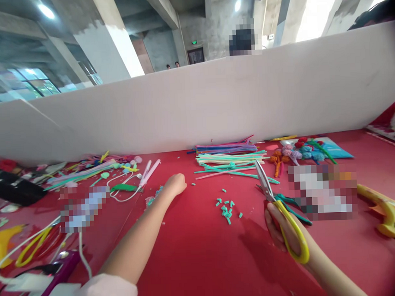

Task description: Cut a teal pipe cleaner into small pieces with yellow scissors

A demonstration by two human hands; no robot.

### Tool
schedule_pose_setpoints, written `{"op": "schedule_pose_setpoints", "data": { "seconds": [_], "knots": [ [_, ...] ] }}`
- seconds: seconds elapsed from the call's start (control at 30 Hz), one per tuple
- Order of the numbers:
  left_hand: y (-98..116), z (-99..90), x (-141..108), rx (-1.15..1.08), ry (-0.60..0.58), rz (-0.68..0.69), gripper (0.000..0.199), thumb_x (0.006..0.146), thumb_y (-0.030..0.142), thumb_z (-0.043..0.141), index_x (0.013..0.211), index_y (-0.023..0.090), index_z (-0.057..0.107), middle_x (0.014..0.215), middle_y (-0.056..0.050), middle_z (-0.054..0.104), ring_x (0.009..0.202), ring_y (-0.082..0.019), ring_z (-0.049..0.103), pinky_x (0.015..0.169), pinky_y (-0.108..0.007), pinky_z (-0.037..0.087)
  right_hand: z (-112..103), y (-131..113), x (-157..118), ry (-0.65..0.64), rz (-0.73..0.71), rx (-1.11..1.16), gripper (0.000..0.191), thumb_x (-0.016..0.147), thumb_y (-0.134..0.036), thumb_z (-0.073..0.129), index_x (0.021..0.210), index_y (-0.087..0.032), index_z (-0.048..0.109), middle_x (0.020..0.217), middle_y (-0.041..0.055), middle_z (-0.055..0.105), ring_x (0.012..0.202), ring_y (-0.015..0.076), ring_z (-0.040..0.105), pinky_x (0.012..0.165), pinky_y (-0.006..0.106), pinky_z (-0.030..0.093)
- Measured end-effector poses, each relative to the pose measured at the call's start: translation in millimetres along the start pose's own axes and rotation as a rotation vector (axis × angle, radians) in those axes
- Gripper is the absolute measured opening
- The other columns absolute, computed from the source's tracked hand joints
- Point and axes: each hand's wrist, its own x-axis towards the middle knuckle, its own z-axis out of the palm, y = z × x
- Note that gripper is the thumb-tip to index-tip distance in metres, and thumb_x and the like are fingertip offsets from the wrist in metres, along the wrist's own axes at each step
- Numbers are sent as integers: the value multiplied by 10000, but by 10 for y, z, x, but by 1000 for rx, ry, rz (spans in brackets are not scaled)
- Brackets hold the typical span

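Note:
Yellow-handled scissors (294, 235) are in my right hand (282, 227), blades pointing up and away, close together. My left hand (176, 184) is closed above the red table, its fingertips turned down; what it holds, if anything, is hidden. Just right of it lies one small green piece (193, 184). Between my hands sits a loose pile of short green pieces (226, 211). Beyond them, bundles of pale green pipe cleaners (230, 157) lie across the table. Green-handled pliers (293, 205) rest beside my right hand.
A white partition (189, 105) stands along the back of the red table (195, 260). Pink curling tongs (149, 173), a purple power strip (56, 278) and cables lie left. Pom-poms (304, 150) and a yellow glue gun (390, 214) are right. A person's head shows beyond the partition.

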Motion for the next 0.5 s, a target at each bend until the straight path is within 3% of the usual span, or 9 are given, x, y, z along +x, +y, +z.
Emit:
{"op": "schedule_pose_setpoints", "data": {
  "seconds": [0.13,0.3,0.5],
  "knots": [
    [54,81,1,1,70,103,142,619,70,458,683,161,546,699,-53,582,681,-154,521,600,-233,349,1,42,7,12,-5,-2,381,748,-546,398,602,-196,354,341,-95,295,242,44,257,240,160,261],
    [146,139,-25,-55,67,260,230,620,31,414,744,183,535,701,-5,543,635,-120,488,582,-209,343,-11,58,28,12,-26,-35,388,743,-555,397,606,-194,359,333,-99,293,235,46,261,242,167,277],
    [480,266,-374,-134,49,429,237,641,38,387,751,175,545,763,-11,513,657,-108,486,627,-211,366,-20,33,8,9,-43,-18,394,735,-564,401,614,-191,365,335,-100,298,229,44,264,239,164,261]
  ]
}}
